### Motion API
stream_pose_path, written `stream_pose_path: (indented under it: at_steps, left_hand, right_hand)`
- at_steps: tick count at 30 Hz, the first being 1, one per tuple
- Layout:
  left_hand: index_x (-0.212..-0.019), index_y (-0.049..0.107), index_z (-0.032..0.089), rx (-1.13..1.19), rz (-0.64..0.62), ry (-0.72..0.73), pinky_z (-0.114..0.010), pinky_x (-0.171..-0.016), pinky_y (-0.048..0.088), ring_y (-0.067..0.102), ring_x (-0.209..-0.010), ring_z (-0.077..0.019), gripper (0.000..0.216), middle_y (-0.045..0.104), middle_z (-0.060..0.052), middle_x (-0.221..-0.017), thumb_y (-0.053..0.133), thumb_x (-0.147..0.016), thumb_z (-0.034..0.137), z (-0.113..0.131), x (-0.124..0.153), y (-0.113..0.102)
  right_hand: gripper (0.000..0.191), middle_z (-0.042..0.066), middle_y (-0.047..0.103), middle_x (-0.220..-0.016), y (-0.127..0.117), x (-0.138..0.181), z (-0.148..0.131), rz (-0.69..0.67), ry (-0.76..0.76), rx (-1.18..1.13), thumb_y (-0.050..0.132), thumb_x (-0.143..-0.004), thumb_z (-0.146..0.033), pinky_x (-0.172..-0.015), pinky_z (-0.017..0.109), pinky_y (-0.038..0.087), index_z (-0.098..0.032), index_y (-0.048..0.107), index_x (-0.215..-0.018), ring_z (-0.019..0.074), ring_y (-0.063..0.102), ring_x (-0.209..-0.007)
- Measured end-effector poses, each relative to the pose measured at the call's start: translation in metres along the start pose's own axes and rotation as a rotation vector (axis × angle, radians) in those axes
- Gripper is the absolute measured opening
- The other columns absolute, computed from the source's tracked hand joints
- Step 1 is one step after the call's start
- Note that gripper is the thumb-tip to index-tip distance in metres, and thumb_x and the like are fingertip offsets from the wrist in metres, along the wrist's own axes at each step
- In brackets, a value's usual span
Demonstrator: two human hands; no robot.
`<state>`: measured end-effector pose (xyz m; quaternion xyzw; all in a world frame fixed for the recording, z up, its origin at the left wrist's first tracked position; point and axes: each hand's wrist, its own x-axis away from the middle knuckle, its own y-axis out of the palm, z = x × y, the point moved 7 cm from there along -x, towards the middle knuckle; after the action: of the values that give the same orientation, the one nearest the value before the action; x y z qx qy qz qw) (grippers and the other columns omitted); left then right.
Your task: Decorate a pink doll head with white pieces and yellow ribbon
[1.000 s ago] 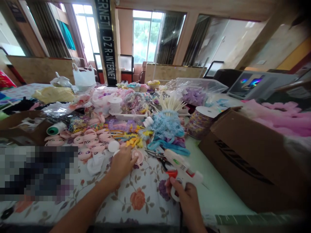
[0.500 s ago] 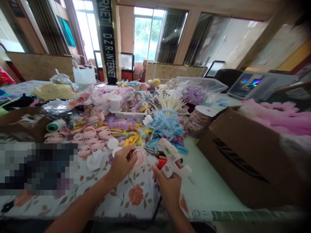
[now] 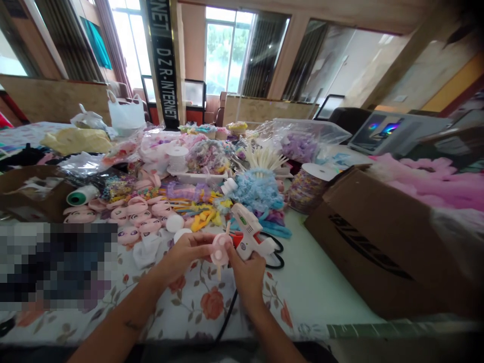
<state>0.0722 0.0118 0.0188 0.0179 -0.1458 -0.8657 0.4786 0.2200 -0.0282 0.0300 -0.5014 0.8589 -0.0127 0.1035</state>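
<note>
My left hand [image 3: 189,254] pinches a small pale pink disc [image 3: 218,256] by its left side. A thin cream strip sticks out above and below the disc, and what joins them I cannot make out. My right hand [image 3: 249,277] is wrapped round a white hot glue gun [image 3: 245,233] with a red part, its nozzle end pointing up and away. The right thumb touches the disc's right edge. Black-handled scissors [image 3: 279,258] lie behind the glue gun, partly hidden by it. White round pieces [image 3: 175,223] rest on the table beyond my left hand.
Pink doll-like heads [image 3: 128,234] lie to the left, near a green-ended spool [image 3: 82,195]. Fluffy blue trim [image 3: 253,191] is heaped beyond the glue gun. A large cardboard box [image 3: 363,247] stands on the right, beside a spool of multicoloured yarn [image 3: 308,189]. A black cord [image 3: 228,315] runs to the table's front edge.
My right hand has brought the glue gun left and slightly up, beside the pink disc. Its thumb now meets the disc. The scissor handles behind the gun are more exposed.
</note>
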Motion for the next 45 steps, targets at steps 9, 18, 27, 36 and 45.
stream_pose_path:
  at_steps: [9,18,27,36,45]
  left_hand:
    - [-0.096,0.071,0.015,0.080,0.053,-0.037,-0.027,-0.075,0.048,0.064,-0.080,-0.0180,0.032,0.072,-0.006,-0.089,0.075,-0.066,0.025,-0.007,-0.001,-0.007]
    - [-0.076,0.062,0.014,0.266,0.348,0.149,-0.019,-0.059,0.045,0.056,-0.060,-0.0083,0.023,0.062,0.000,-0.069,0.077,-0.062,0.025,0.012,-0.001,-0.053]
    - [-0.077,0.059,0.015,0.099,0.446,0.210,-0.018,-0.052,0.038,0.051,-0.056,-0.0068,0.024,0.057,0.003,-0.066,0.076,-0.063,0.024,0.019,0.003,-0.070]
    - [-0.076,0.058,0.015,0.020,0.385,0.199,-0.020,-0.059,0.039,0.053,-0.063,-0.0090,0.022,0.058,0.001,-0.070,0.074,-0.065,0.026,0.020,0.003,-0.065]
    - [-0.075,0.057,0.016,-0.063,0.396,0.208,-0.020,-0.059,0.037,0.051,-0.066,-0.0094,0.025,0.057,0.002,-0.072,0.076,-0.063,0.028,0.026,0.006,-0.058]
  right_hand:
    - [0.034,0.006,0.069,-0.070,0.008,0.002,0.003,-0.017,0.035,-0.072,0.069,-0.069,-0.041,-0.055,0.031,0.051,-0.014,0.067,-0.089,0.0206,0.062,-0.061]
    - [0.038,0.004,0.067,-0.064,-0.007,0.012,0.025,-0.087,0.146,-0.154,0.068,-0.072,-0.040,-0.045,0.025,0.044,-0.012,0.064,-0.097,0.0132,0.052,-0.046]
    - [0.030,0.003,0.066,-0.063,0.003,0.033,0.052,-0.325,0.176,-0.057,0.064,-0.073,-0.046,-0.048,0.026,0.043,-0.016,0.069,-0.073,0.0140,0.053,-0.047]
    - [0.039,0.000,0.057,-0.049,0.000,0.030,0.033,-0.246,0.079,0.221,0.056,-0.075,-0.055,-0.051,0.027,0.044,-0.019,0.061,-0.060,0.0170,0.056,-0.050]
    - [0.039,0.000,0.054,-0.046,0.003,0.031,0.036,-0.255,0.046,0.240,0.054,-0.077,-0.053,-0.047,0.025,0.042,-0.020,0.055,-0.055,0.0156,0.054,-0.047]
